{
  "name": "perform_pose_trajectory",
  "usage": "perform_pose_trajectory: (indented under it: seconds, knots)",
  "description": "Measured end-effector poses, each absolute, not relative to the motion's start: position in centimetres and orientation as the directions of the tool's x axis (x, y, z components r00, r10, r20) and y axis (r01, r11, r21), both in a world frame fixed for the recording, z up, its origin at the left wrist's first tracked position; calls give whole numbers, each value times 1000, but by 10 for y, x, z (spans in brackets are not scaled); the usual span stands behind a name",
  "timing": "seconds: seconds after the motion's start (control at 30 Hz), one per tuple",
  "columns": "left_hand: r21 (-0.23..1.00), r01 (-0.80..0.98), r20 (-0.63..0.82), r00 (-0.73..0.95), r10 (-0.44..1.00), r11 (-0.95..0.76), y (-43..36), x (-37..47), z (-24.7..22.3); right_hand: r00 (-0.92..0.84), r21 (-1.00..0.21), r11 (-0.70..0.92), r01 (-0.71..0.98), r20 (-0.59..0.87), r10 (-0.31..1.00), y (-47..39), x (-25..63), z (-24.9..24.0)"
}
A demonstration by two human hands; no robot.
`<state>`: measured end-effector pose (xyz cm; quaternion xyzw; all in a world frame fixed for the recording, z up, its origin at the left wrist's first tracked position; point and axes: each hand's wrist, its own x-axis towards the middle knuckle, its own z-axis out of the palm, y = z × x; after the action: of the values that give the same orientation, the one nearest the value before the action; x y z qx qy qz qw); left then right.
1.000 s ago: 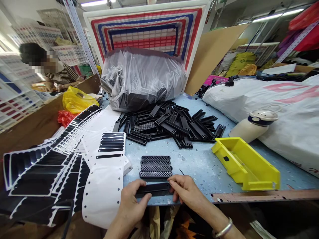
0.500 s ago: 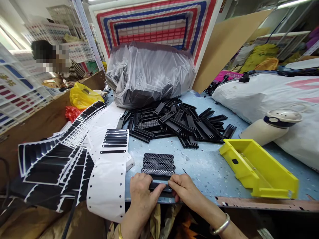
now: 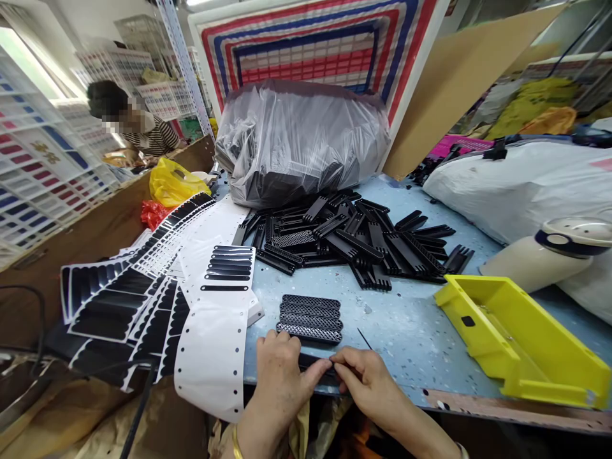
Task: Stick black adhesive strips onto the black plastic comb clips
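Here, left hand (image 3: pixel 281 364) palm-down, thumb outstretched, right hand (image 3: pixel 366 377) angled inward, fingers of both holding a black strip (image 3: pixel 308 359)

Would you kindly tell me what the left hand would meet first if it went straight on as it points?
Beyond the black strip it holds, the left hand would probably first meet the row of mesh-patterned black pieces just ahead, though its height above the table is hard to judge.

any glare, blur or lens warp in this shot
Head view: glare streaks the plastic bag and black strips; head view, left edge: crates look soft and stretched; head view, right: yellow bin looks stretched; head view, bottom: dark below the table.
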<state>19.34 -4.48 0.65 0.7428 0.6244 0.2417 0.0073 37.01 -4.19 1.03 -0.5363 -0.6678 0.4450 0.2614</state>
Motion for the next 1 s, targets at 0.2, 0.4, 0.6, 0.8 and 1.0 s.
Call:
perform_pose_trajectory:
  seconds: [0.2,0.4,0.6,0.8,1.0]
  knots:
    - [258,937,407,117,906,-237,-41,197,1,-311,-847,127,516,-47,949,-41,371,6]
    - [266,921,435,148,888,-285,-40,191,-7,-301,-865,54,499,-114,947,-41,372,0]
    - [456,778,588,102,803,-433,-44,160,3,-258,-851,52,523,-101,961,-42,373,0]
    - [374,891,632,-42,774,-257,-54,140,3,-207,-796,160,584,45,977,-42,370,-8]
    - [379,924,336,-80,939,-57,-45,163,-7,-147,-739,242,629,193,970,-40,370,-30]
